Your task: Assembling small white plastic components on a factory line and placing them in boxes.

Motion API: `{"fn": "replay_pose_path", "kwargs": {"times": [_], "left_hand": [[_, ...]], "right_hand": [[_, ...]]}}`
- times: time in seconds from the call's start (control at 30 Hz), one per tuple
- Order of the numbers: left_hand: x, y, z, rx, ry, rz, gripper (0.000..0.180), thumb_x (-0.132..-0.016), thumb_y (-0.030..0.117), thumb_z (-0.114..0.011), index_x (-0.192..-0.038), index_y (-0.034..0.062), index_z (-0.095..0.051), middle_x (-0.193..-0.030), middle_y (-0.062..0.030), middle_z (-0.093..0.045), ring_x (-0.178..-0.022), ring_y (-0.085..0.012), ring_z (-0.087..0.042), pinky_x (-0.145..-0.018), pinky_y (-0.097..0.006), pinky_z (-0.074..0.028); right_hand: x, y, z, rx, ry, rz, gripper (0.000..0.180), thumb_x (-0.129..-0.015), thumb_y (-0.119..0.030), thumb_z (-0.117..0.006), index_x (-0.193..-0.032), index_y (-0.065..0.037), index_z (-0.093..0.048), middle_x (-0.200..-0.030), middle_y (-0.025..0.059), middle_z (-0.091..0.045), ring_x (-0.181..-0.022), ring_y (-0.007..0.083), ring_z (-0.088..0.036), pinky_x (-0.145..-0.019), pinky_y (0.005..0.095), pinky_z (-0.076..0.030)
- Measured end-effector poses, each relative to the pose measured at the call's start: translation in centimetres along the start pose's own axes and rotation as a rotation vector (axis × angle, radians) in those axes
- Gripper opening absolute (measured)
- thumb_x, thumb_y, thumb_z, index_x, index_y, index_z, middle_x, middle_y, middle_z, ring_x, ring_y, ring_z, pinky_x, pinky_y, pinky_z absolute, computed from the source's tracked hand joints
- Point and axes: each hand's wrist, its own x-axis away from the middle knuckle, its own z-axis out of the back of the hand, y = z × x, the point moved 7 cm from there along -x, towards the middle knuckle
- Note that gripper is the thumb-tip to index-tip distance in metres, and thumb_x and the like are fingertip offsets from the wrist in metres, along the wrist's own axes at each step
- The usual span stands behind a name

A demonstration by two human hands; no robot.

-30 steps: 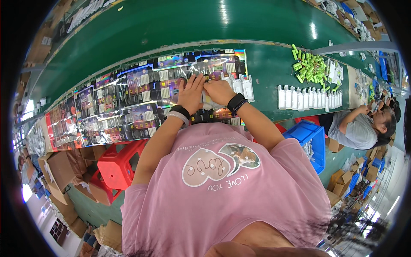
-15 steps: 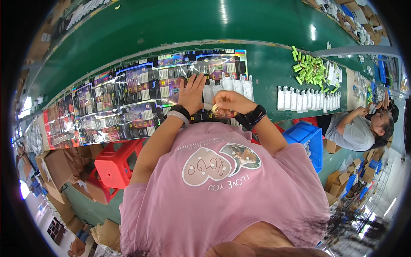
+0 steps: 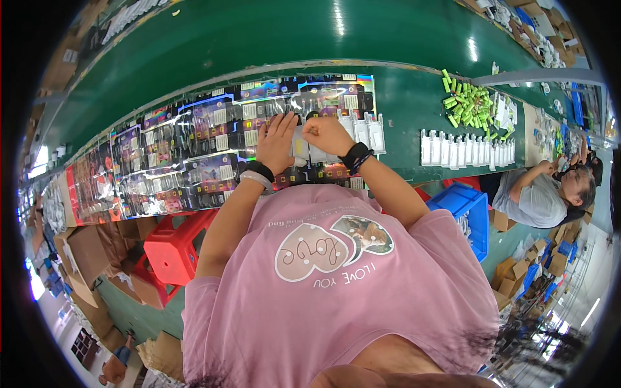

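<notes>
Left hand [image 3: 277,141] lies flat, fingers spread and pointing away from the body, palm down on the shiny packaged cards [image 3: 213,145] that run in a long overlapping band along the green table [image 3: 401,103]. Right hand [image 3: 328,134] sits just beside it, curled into a loose fist, fingertips pinched together on the top edge of a white packet [image 3: 303,147] — exactly what is between the fingertips is too small to make out. That packet lies between the two hands, at the left end of a short row of white packets [image 3: 362,129] standing on the table's near side. A dark band wraps the right wrist, a grey and a black one the left.

Further right — a second row of white pieces [image 3: 466,150], and beyond it a loose heap of bright green cylinders [image 3: 471,103]. Under the table edge, a blue crate [image 3: 467,210] on the right and a red stool [image 3: 173,249] on the left, with cardboard boxes [image 3: 84,258] around it. At far right another person [image 3: 543,194] in grey leans over the same table.
</notes>
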Motion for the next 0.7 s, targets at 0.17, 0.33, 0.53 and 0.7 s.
{"fn": "replay_pose_path", "kwargs": {"times": [0.17,0.33,0.53,0.7], "left_hand": [[0.3,-0.2,-0.2,-0.013,0.001,0.010,0.103,-0.055,0.026,-0.083,-0.142,0.0135,-0.029,-0.149,-0.0023,-0.027,-0.137,-0.0238,-0.026,-0.108,-0.052,-0.023],[0.3,-0.5,-0.6,-0.024,0.011,0.018,0.103,-0.055,0.024,-0.082,-0.143,0.0138,-0.028,-0.149,-0.0016,-0.028,-0.138,-0.0235,-0.025,-0.108,-0.053,-0.022],[0.3,-0.4,-0.5,-0.035,0.007,0.024,0.103,-0.056,0.024,-0.081,-0.144,0.0143,-0.027,-0.149,-0.0009,-0.028,-0.138,-0.0225,-0.025,-0.108,-0.054,-0.020],[0.4,-0.4,-0.5,-0.024,0.004,0.027,0.102,-0.058,0.021,-0.079,-0.144,0.0144,-0.026,-0.149,-0.0006,-0.027,-0.138,-0.0225,-0.024,-0.109,-0.054,-0.019]], "right_hand": [[-0.7,-1.0,-1.9,0.649,-0.003,0.019,0.011,-0.077,-0.023,-0.064,-0.075,-0.012,-0.062,-0.081,0.0081,-0.062,-0.075,0.0288,-0.063,-0.062,0.0417,-0.050],[-1.2,-0.1,-2.6,0.752,-0.070,0.050,0.012,-0.079,-0.025,-0.063,-0.080,-0.012,-0.062,-0.081,0.0060,-0.061,-0.074,0.0278,-0.062,-0.062,0.0407,-0.050],[-1.3,-0.8,-3.2,0.847,-0.155,0.111,0.014,-0.081,-0.022,-0.060,-0.083,-0.008,-0.061,-0.081,0.0094,-0.061,-0.074,0.0285,-0.063,-0.062,0.0423,-0.050],[1.8,-1.2,-3.7,0.633,-0.391,0.151,0.011,-0.081,-0.013,-0.056,-0.086,-0.006,-0.063,-0.078,0.0082,-0.063,-0.072,0.0260,-0.064,-0.061,0.0396,-0.050]]}}
